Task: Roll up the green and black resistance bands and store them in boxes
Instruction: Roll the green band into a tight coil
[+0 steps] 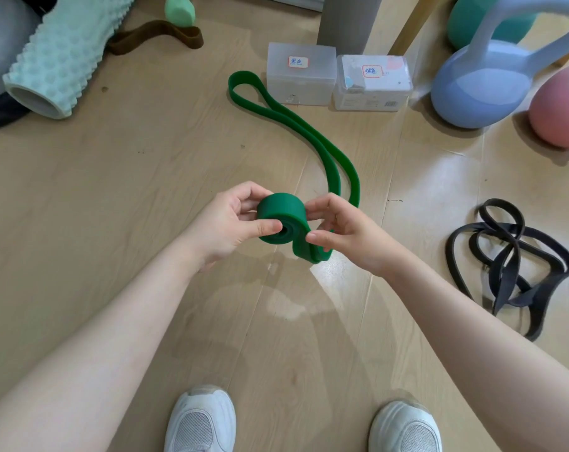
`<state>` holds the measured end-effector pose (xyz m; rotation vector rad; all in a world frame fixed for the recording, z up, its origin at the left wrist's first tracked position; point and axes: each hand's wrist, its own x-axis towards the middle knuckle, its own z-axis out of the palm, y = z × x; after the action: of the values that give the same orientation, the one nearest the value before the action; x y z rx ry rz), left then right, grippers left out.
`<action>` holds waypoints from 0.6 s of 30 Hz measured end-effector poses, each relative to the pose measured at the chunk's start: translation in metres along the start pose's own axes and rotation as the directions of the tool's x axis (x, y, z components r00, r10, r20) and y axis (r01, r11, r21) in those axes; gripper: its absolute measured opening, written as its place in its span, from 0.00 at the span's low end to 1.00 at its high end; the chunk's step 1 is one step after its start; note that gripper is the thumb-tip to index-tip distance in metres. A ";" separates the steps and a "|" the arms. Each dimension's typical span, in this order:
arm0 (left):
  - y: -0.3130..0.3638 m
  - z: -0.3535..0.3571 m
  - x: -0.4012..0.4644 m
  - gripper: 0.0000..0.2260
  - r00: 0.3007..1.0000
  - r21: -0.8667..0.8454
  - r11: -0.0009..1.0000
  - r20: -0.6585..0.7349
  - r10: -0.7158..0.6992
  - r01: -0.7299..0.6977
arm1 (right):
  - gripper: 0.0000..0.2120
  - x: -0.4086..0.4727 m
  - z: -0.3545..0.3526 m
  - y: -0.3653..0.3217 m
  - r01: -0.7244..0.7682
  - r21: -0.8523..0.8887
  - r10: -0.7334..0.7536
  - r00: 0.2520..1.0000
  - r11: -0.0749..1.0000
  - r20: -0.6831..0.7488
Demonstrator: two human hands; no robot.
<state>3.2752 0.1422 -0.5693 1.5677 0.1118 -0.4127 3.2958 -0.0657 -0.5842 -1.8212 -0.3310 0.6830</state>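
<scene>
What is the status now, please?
Both hands, left hand and right hand, grip green band, half rolled. Black band untouched. Nothing blocking.

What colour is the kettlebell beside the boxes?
Pale lilac-blue kettlebell, seen in the head view.

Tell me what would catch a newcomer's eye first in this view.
The green band at centre frame: the left hand grips its tight roll while the right hand pinches the strip beside it, and the unrolled tail loops away toward two frosted boxes at the top. Next, the black band lying tangled on the floor at right, below a blue kettlebell.
</scene>
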 end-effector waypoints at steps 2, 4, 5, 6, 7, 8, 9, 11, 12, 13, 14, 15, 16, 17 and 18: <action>-0.001 -0.001 -0.003 0.12 1.000 -0.046 0.999 -0.004 -0.016 0.016 | 0.14 0.003 0.000 -0.002 0.019 -0.009 -0.019 1.000 1.000 -0.015; -0.002 0.000 -0.004 0.11 0.999 -0.110 0.993 -0.033 -0.043 0.039 | 0.17 0.005 0.001 -0.004 0.026 0.012 -0.025 0.998 1.000 -0.059; -0.003 0.001 -0.004 0.10 0.997 -0.167 0.985 -0.052 -0.061 0.052 | 0.18 0.005 0.003 -0.004 0.028 0.061 -0.023 0.997 0.998 -0.076; -0.004 0.004 -0.004 0.10 0.994 -0.239 0.969 -0.072 -0.081 0.062 | 0.17 0.005 0.005 -0.006 0.035 0.120 -0.024 0.996 0.992 -0.089; -0.006 0.006 -0.003 0.10 0.991 -0.310 0.948 -0.092 -0.101 0.068 | 0.15 0.004 0.008 -0.007 0.046 0.174 -0.027 0.994 0.984 -0.109; -0.007 0.009 -0.002 0.10 0.986 -0.375 0.924 -0.113 -0.124 0.073 | 0.13 0.005 0.012 -0.008 0.056 0.213 -0.026 0.990 0.975 -0.141; -0.008 0.012 -0.002 0.08 0.980 -0.431 0.899 -0.136 -0.145 0.073 | 0.11 0.006 0.016 -0.008 0.062 0.238 -0.019 0.983 0.969 -0.181; -0.011 0.018 -0.001 0.06 0.970 -0.525 0.849 -0.169 -0.176 0.063 | 0.10 0.010 0.025 -0.009 0.063 0.289 0.010 0.970 0.955 -0.243; -0.011 0.020 0.000 0.06 0.966 -0.563 0.825 -0.179 -0.185 0.054 | 0.10 0.012 0.029 -0.010 0.060 0.332 0.028 0.967 0.941 -0.254; -0.011 0.021 0.001 0.06 0.964 -0.596 0.802 -0.186 -0.190 0.043 | 0.10 0.014 0.032 -0.011 0.058 0.380 0.044 0.966 0.923 -0.256; -0.011 0.022 0.002 0.06 0.962 -0.629 0.777 -0.194 -0.192 0.028 | 0.11 0.016 0.034 -0.013 0.063 0.412 0.050 0.965 0.909 -0.257; -0.011 0.022 0.003 0.06 0.961 -0.653 0.757 -0.202 -0.187 0.009 | 0.12 0.018 0.035 -0.015 0.073 0.416 0.044 0.963 0.906 -0.264; -0.011 0.023 0.004 0.05 0.961 -0.665 0.747 -0.208 -0.180 -0.004 | 0.13 0.020 0.035 -0.017 0.084 0.400 0.031 0.962 0.912 -0.272; -0.011 0.024 0.004 0.05 0.961 -0.662 0.749 -0.212 -0.175 -0.010 | 0.14 0.021 0.035 -0.018 0.090 0.378 0.021 0.960 0.922 -0.279; -0.011 0.024 0.005 0.05 0.962 -0.656 0.754 -0.212 -0.172 -0.010 | 0.15 0.023 0.035 -0.020 0.088 0.352 0.017 0.959 0.932 -0.284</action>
<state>3.2717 0.1182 -0.5814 0.9053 0.4835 -0.1924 3.2949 -0.0198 -0.5801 -1.5264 -0.0411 0.4155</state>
